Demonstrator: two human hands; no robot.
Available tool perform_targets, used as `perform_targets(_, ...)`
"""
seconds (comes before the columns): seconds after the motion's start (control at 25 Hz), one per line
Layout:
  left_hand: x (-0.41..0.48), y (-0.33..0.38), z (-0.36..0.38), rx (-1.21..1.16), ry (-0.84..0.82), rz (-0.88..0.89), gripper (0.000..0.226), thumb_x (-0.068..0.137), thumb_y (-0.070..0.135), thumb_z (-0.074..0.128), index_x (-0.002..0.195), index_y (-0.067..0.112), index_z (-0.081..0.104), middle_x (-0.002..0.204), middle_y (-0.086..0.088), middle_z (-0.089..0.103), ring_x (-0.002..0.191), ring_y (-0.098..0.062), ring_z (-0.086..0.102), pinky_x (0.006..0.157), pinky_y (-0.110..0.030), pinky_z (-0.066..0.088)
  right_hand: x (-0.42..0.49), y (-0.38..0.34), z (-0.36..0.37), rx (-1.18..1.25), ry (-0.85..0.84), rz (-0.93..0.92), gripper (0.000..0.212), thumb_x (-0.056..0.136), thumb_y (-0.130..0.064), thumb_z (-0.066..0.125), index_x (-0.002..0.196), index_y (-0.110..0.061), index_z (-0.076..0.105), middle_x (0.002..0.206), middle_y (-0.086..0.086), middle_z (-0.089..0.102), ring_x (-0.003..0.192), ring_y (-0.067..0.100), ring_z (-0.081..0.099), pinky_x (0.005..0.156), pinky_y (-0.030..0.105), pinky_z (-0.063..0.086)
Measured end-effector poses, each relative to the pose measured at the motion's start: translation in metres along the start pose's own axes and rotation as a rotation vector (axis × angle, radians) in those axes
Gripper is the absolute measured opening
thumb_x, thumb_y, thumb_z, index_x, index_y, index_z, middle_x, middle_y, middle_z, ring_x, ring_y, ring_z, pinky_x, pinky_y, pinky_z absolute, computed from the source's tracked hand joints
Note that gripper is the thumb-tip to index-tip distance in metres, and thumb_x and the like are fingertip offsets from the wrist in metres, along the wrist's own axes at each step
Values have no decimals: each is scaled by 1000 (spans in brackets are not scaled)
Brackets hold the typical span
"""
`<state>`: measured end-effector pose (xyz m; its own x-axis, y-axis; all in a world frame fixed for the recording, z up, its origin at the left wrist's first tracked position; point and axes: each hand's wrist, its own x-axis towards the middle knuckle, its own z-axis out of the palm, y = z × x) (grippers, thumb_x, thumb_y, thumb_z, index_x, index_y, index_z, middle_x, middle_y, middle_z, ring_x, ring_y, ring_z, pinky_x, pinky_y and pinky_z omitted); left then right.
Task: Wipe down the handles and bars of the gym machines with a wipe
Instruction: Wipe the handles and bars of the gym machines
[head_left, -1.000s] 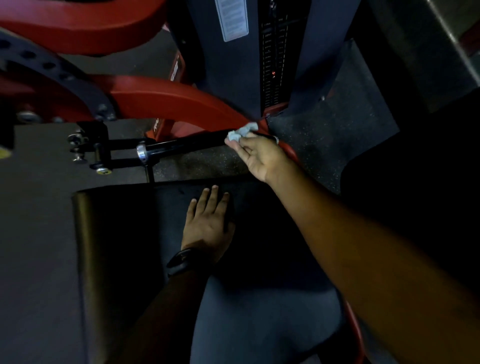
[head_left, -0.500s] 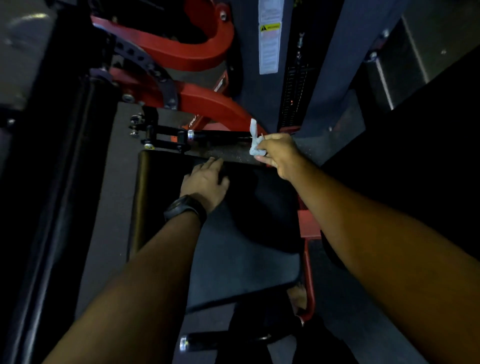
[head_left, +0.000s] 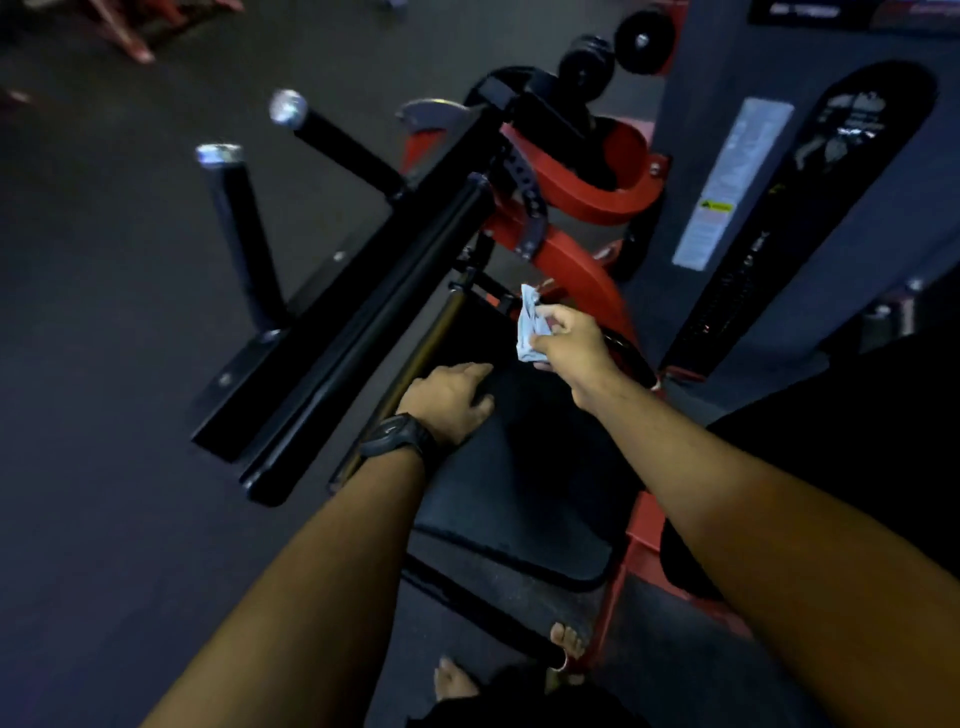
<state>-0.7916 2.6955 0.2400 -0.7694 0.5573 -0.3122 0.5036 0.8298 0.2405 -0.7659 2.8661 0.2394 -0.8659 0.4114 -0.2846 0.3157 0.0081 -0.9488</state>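
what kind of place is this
Most likely a gym: a red-framed machine with a black padded seat, a weight stack beside a warning label, and dark rubber flooring.

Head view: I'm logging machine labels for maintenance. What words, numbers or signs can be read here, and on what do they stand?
Nothing reads clearly.
White label on the grey column: too blurred; its yellow strip too.
Pale print on the black panel: blurred.
Dark sign at the top edge: blurred.
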Motion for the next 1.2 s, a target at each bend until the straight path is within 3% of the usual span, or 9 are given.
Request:
perform_targets(0.16, -62, -41, -30, -13, 81, -96, 53, 96, 36, 48, 147, 24, 39, 148, 0, 46, 133, -23, 44, 106, -39, 39, -26, -36, 48, -73, -118, -82, 31, 79, 9, 55, 61, -15, 49, 63, 2, 56, 59, 12, 62, 55, 24, 51)
perform_targets(0.36, -145, -76, -45, -62, 202, -191, 47, 96, 32, 50, 142, 26, 46, 143, 3, 51, 129, -20, 48, 104, -36, 41, -65, -51, 109, -118, -266, -142, 29, 80, 8, 49, 60, -13, 47, 64, 1, 57, 61, 11, 64, 56, 23, 53)
perform_targets(0.56, -243, -108, -48, -104, 325, -513, 44, 98, 35, 49, 141, 27, 47, 142, 1, 52, 128, -21, 49, 101, -35, 42, -116, -61, 184, -263, -603, -227, 24, 70, 1, 55, 54, -16, 54, 55, -1, 54, 56, 15, 58, 62, 37, 55)
perform_targets(0.64, -288, -115, -43, -114, 349, -653, 44, 99, 37, 48, 141, 26, 46, 143, 1, 51, 129, -22, 48, 100, -34, 41, -139, -69, 216, -324, -710, -299, 21, 65, -3, 56, 51, -17, 50, 49, -7, 46, 52, 12, 46, 53, 33, 42)
perform_targets(0.72, -333, -119, -33, -131, 385, -786, 44, 99, 37, 47, 141, 26, 46, 144, 1, 51, 128, -21, 49, 100, -34, 41, -166, -71, 246, -346, -824, -331, 23, 65, -2, 55, 51, -18, 45, 46, -12, 41, 52, 11, 40, 52, 27, 34)
perform_targets(0.84, -404, -120, -11, -160, 401, -996, 43, 100, 37, 46, 142, 26, 46, 144, 1, 51, 129, -20, 48, 101, -34, 40, -217, -63, 297, -359, -1032, -367, 20, 60, -2, 54, 53, -19, 47, 50, -10, 45, 59, 14, 46, 58, 29, 44)
perform_targets(1.04, -496, -138, 9, -220, 484, -1313, 44, 99, 37, 47, 142, 26, 47, 144, 3, 51, 128, -20, 49, 101, -34, 41, -301, -53, 378, -362, -1305, -388, 24, 60, 4, 50, 52, -18, 47, 50, -7, 45, 52, 15, 45, 55, 28, 44)
perform_targets(1.2, -511, -169, 8, -213, 589, -1482, 45, 95, 39, 47, 138, 27, 48, 137, 2, 56, 124, -22, 52, 97, -37, 45, -352, -62, 453, -378, -1413, -435, 25, 68, 6, 50, 57, -17, 51, 49, -10, 46, 50, 11, 43, 49, 21, 41)
